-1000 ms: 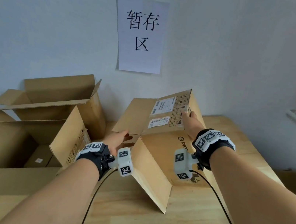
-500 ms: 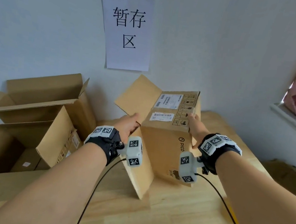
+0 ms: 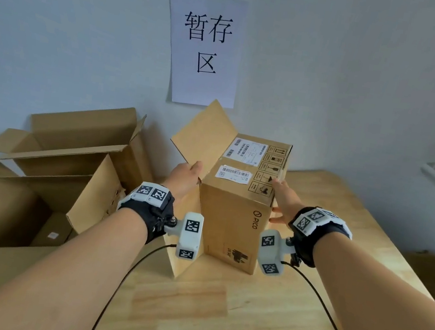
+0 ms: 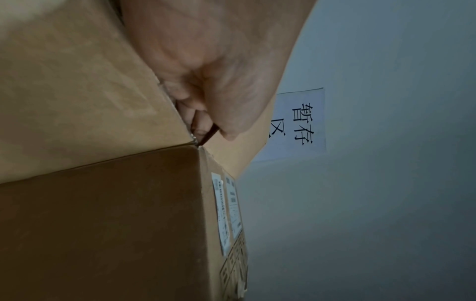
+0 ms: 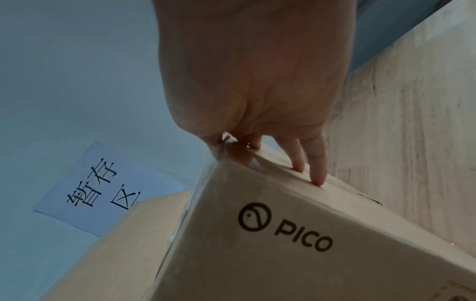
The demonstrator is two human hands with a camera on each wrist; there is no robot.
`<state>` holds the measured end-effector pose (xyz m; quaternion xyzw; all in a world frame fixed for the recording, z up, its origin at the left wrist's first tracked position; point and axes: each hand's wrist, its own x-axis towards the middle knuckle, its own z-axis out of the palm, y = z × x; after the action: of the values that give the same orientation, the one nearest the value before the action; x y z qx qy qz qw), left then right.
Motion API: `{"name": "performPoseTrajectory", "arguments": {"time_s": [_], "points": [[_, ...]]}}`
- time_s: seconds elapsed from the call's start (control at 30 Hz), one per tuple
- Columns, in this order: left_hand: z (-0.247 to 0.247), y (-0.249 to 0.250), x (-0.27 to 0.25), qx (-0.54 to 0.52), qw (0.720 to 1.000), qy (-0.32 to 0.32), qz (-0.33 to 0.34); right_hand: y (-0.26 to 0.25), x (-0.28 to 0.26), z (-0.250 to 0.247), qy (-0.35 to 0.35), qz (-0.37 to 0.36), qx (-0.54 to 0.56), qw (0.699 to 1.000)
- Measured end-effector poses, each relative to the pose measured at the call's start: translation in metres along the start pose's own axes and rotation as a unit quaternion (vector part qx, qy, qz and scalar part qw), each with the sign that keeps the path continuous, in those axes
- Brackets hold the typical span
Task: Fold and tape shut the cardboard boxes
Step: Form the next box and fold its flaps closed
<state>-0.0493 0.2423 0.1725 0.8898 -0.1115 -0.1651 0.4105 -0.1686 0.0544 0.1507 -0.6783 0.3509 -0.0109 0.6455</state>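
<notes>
My left hand (image 4: pixel 206 67) pinches the cardboard box's (image 4: pixel 108 220) flap edge at its top corner; beyond the box, a paper sign (image 4: pixel 304 122) hangs on the wall.

We see a white paper sign (image 3: pixel 204 48) with black characters on the pale wall (image 3: pixel 339 70) above our light wooden worktop (image 3: pixel 242 325).

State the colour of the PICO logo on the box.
Black, printed on the plain brown cardboard of the box; the right wrist view shows it best.
</notes>
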Motion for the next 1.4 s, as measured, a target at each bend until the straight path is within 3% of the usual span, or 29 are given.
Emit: {"name": "performPoseTrajectory", "arguments": {"time_s": [0.3, 0.7, 0.8, 0.93, 1.13, 1.4], "points": [[-0.01, 0.023, -0.003, 0.137, 0.982, 0.048, 0.119, 0.01, 0.01, 0.004, -0.02, 0.029, 0.069, 0.997], [0.026, 0.04, -0.022, 0.286, 0.927, -0.005, 0.243, 0.054, 0.016, 0.0, 0.023, 0.098, 0.083, 0.991], [0.04, 0.047, -0.028, 0.301, 0.921, -0.035, 0.244, 0.063, 0.015, -0.01, 0.039, 0.126, 0.036, 0.991], [0.063, 0.038, -0.027, 0.28, 0.928, -0.1, 0.224, 0.077, 0.009, -0.021, 0.003, 0.164, -0.019, 0.986], [0.091, 0.011, -0.024, 0.294, 0.923, -0.177, 0.172, 0.066, 0.002, -0.028, -0.027, 0.099, -0.034, 0.994], [0.109, -0.02, -0.034, 0.337, 0.904, -0.24, 0.104, 0.036, -0.009, -0.028, 0.018, 0.038, -0.008, 0.999]]}}
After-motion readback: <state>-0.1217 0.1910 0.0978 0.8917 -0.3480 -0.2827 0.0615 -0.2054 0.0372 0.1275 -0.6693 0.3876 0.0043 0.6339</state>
